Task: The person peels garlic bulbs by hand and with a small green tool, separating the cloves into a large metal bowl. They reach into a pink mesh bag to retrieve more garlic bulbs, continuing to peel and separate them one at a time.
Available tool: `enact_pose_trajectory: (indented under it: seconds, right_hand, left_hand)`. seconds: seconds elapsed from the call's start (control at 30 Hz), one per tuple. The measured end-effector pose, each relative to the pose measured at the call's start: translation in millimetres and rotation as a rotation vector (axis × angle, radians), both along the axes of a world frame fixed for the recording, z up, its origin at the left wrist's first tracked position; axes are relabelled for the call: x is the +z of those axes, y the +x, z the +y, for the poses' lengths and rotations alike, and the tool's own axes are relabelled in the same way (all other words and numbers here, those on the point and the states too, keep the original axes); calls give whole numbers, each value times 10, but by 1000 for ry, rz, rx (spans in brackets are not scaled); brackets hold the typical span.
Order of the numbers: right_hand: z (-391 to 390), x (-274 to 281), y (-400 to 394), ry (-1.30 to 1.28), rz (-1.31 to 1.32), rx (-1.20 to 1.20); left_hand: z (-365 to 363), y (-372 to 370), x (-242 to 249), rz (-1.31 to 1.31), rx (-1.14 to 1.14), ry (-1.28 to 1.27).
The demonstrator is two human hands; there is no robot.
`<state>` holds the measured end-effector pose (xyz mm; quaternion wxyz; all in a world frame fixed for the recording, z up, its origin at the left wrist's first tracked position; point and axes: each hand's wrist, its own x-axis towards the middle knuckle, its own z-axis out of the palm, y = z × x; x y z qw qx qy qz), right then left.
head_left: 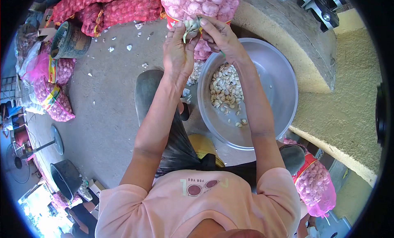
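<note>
In the head view, my left hand (178, 49) and my right hand (223, 40) are raised together at the top centre. Between their fingers is a pale green, crumpled bundle (192, 28) with a loose tail hanging down; what exactly it is, I cannot tell. A thin green strand (222, 53) dangles below my right hand. Just beyond both hands stands a pink mesh sack of garlic bulbs (201, 4). Under my right forearm sits a wide grey basin (283, 94), with loose garlic cloves (225, 88) heaped on its left side.
Red mesh sacks (131, 12) lie at the top left, near a dark bucket (76, 45). More garlic sacks rest at left (53, 90) and lower right (314, 182). A yellow ledge (349, 102) borders the right. Garlic skins litter the concrete floor (106, 98). A fan (18, 162) stands far left.
</note>
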<state>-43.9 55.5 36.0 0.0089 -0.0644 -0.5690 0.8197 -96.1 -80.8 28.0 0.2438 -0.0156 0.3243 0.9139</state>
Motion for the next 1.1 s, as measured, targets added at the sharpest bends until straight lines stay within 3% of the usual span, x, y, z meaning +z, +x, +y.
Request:
enact_pose_trajectory:
  seconds: [0.13,0.2,0.53,0.63,0.7,0.73,0.77,0.8,0.93,1.0,1.1]
  right_hand:
    - [-78,10,-55,81,30,-31]
    - [-171,-171,-184,362,256,-333]
    - [-92,-233,-254,656,278,-473]
    - [-160,-271,-346,581,329,-497]
    - [-233,-255,-362,246,156,-472]
    - [-243,-279,-391,245,159,-471]
    - [-254,-334,-421,69,78,-428]
    - [-259,-422,-447,-106,-5,-383]
    - [-173,-1101,-613,-345,-63,-344]
    - [-298,-1642,-669,698,-177,-435]
    - [-496,-2322,-495,1035,-246,-368]
  left_hand:
    - [-10,-13,-23,2,14,38]
    - [-7,-7,-40,37,0,42]
    - [27,16,-2,82,84,-11]
    - [15,13,-7,39,83,-6]
    - [8,1,-13,19,105,-8]
    - [10,-16,-27,9,111,-6]
    - [7,-29,-42,-3,118,-5]
    - [-7,-47,-69,-5,121,-6]
    - [-61,-67,-19,48,211,-13]
    - [-69,-32,51,50,244,-44]
    - [-70,-37,58,-72,146,42]
